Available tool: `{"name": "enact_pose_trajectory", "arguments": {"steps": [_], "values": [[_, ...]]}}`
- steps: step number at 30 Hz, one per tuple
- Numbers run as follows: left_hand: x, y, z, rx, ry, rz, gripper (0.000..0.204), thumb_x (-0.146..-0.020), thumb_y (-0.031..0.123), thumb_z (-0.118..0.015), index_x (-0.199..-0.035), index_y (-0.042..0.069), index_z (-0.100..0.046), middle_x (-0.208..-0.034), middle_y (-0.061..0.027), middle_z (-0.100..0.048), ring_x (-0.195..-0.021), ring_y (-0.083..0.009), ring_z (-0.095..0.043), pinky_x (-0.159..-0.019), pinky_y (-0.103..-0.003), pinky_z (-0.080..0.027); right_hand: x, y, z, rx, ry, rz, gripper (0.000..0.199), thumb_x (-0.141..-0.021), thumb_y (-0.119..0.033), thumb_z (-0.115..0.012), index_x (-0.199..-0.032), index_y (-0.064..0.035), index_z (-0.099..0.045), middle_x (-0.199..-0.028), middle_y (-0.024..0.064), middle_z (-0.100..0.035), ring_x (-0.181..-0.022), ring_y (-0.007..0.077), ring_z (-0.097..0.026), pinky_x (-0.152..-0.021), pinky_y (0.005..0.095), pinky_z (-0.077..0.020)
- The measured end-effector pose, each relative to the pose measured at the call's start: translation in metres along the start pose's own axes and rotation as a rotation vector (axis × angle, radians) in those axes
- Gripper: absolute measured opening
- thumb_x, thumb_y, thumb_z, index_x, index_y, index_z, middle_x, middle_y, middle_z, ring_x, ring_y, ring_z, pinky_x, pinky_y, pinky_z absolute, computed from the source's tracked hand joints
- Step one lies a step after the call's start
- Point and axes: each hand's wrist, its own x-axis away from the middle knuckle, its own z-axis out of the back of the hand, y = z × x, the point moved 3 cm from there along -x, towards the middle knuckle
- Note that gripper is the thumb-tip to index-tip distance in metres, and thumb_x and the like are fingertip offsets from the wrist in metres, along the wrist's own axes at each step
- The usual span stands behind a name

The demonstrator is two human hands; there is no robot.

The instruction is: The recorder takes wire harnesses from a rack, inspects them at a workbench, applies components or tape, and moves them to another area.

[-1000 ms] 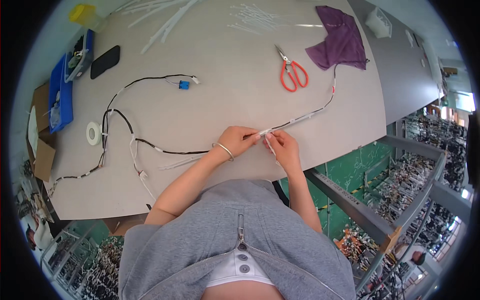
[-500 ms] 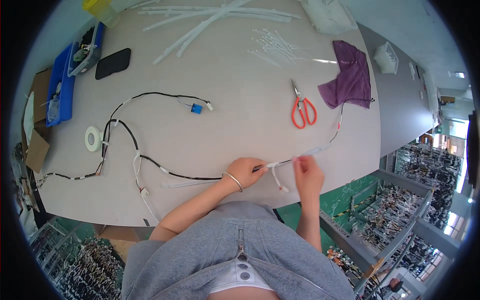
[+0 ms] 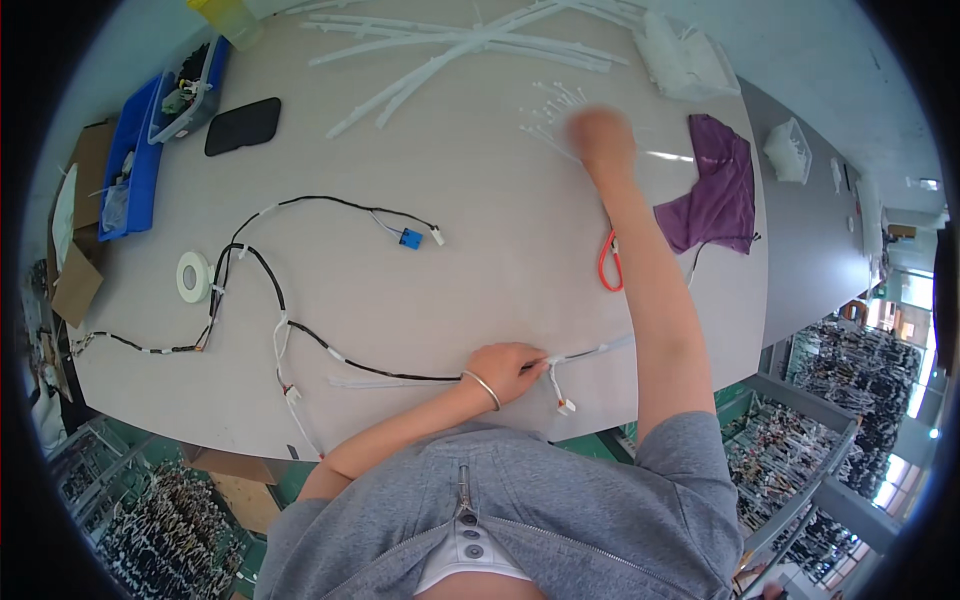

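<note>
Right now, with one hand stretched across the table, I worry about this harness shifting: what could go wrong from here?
1. The right hand reaches far toward the loose cable ties, its forearm passing over the red-handled scissors; drawing back could knock them.
2. Only the left hand pins the wire harness; a tug might drag its white connector off the near table edge.
</note>
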Motion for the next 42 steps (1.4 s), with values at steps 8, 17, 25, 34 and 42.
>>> {"name": "enact_pose_trajectory", "arguments": {"steps": [8,17,25,34,42], "values": [[-0.017,-0.016,0.004,0.146,0.019,0.035,0.03,-0.095,0.028,-0.063,-0.112,0.005,-0.071,-0.09,-0.0129,-0.074,-0.08,-0.0234,-0.071,-0.076,-0.035,-0.055,0.124,-0.069,0.101,-0.558,0.213,-0.342,0.006,-0.094,-0.012,-0.066,-0.096,-0.0069,-0.068,-0.088,0.0062,-0.073,-0.085,0.0176,-0.069,-0.076,0.0305,-0.0527],[-0.03,-0.008,0.013,0.237,-0.144,0.146,0.033,-0.093,0.028,-0.067,-0.118,0.006,-0.069,-0.082,-0.007,-0.074,-0.066,-0.013,-0.064,-0.065,-0.029,-0.051,0.274,-0.053,0.087,-1.141,0.342,-0.852,0.018,-0.102,-0.014,-0.058,-0.113,-0.0009,-0.055,-0.1,0.0129,-0.072,-0.086,0.0153,-0.066,-0.078,0.027,-0.0517],[-0.009,0.008,0.021,0.472,-0.111,0.292,0.036,-0.093,0.021,-0.069,-0.122,0.002,-0.06,-0.084,-0.0068,-0.074,-0.057,-0.0077,-0.054,-0.053,-0.024,-0.043,0.347,-0.111,0.121,-0.949,0.192,-0.844,0.012,-0.1,-0.011,-0.057,-0.109,-0.0022,-0.058,-0.087,0.0052,-0.065,-0.075,0.0125,-0.059,-0.069,0.0302,-0.0499],[-0.009,0.001,0.013,0.48,-0.239,0.271,0.025,-0.095,0.022,-0.066,-0.106,0.0,-0.062,-0.087,-0.0078,-0.075,-0.06,-0.0083,-0.059,-0.051,-0.023,-0.045,0.353,-0.158,0.111,-0.407,0.091,-0.616,0.01,-0.091,-0.005,-0.064,-0.101,-0.0053,-0.063,-0.078,0.0104,-0.066,-0.068,0.023,-0.065,-0.061,0.0336,-0.0513],[-0.007,-0.007,0.006,0.558,-0.417,0.371,0.037,-0.097,0.024,-0.065,-0.126,0.0,-0.063,-0.098,-0.0069,-0.074,-0.064,-0.0086,-0.061,-0.051,-0.022,-0.045,0.349,-0.158,0.097,-0.787,0.095,-0.848,0.012,-0.092,-0.009,-0.067,-0.101,-0.0025,-0.063,-0.08,0.0083,-0.071,-0.069,0.015,-0.068,-0.063,0.0281,-0.0528]]}}
